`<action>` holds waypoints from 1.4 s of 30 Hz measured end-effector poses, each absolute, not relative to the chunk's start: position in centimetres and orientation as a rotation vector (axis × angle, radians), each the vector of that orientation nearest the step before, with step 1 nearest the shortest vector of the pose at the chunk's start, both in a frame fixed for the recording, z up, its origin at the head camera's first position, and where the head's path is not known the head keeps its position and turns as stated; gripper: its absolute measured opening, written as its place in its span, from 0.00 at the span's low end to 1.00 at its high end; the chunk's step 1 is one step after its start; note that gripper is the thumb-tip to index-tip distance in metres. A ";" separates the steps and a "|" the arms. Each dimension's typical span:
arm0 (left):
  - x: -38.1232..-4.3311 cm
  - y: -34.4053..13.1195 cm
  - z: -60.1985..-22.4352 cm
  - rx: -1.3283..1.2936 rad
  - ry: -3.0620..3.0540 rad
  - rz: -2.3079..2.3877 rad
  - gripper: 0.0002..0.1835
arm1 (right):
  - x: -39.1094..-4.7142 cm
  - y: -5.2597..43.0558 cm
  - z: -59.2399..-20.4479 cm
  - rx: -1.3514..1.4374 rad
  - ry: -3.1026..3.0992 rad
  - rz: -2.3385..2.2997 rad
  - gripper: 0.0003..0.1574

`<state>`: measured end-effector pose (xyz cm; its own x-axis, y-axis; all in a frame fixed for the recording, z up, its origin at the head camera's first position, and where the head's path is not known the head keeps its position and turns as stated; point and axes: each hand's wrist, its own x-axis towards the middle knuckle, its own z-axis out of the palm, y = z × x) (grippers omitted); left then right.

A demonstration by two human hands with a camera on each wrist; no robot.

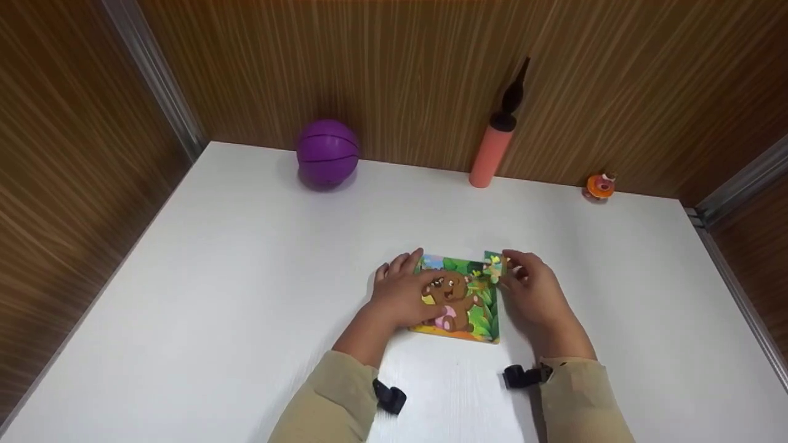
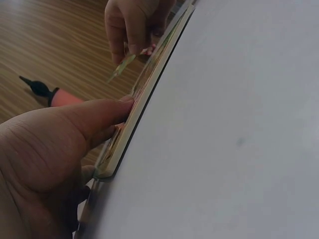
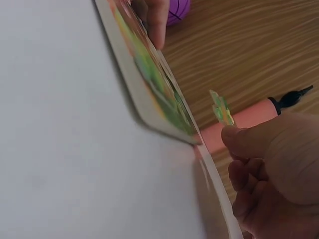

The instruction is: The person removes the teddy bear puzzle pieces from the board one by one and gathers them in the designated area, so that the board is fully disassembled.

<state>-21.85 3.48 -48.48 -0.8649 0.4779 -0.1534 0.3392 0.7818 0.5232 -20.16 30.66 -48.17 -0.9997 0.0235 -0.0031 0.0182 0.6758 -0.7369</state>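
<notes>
A jigsaw puzzle (image 1: 483, 314) with a brown bear on a green background lies flat on the white table. My left hand (image 1: 403, 298) rests over its left side, thumb and a finger pressing on the picture. In the left wrist view, the thumb (image 2: 99, 114) touches the puzzle's surface. My right hand (image 1: 538, 292) pinches a small green and yellow puzzle piece (image 1: 494, 264) at the puzzle's upper right corner. Tilted, the piece (image 3: 223, 108) stands clear of the board in the right wrist view. My left fingers hide part of the puzzle's left side.
At the back of the table (image 1: 246, 246) sit a purple ball (image 1: 327, 152), a pink hand pump (image 1: 492, 154) with a black nozzle leaning on the wood-grain wall (image 1: 406, 80), and a small orange toy (image 1: 599, 186) to the right.
</notes>
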 end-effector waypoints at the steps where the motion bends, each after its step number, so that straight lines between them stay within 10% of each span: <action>1: -21.9 3.5 -48.5 0.632 2.695 0.718 0.36 | -20.1 30.9 -48.1 -0.044 -2.864 1.260 0.29; 32: -22.0 3.1 -49.0 0.643 2.704 0.853 0.35 | -21.4 34.7 -49.0 -0.144 -2.911 1.112 0.32; 42: -22.3 3.1 -49.3 0.634 2.728 0.837 0.49 | -22.0 34.4 -49.2 -0.140 -2.950 1.053 0.30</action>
<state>-22.26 3.11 -49.28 -0.8832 0.4622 -0.0795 0.3382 0.7451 0.5749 -21.97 34.44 -49.24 -0.9960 0.0862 -0.0243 0.0821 0.7703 -0.6323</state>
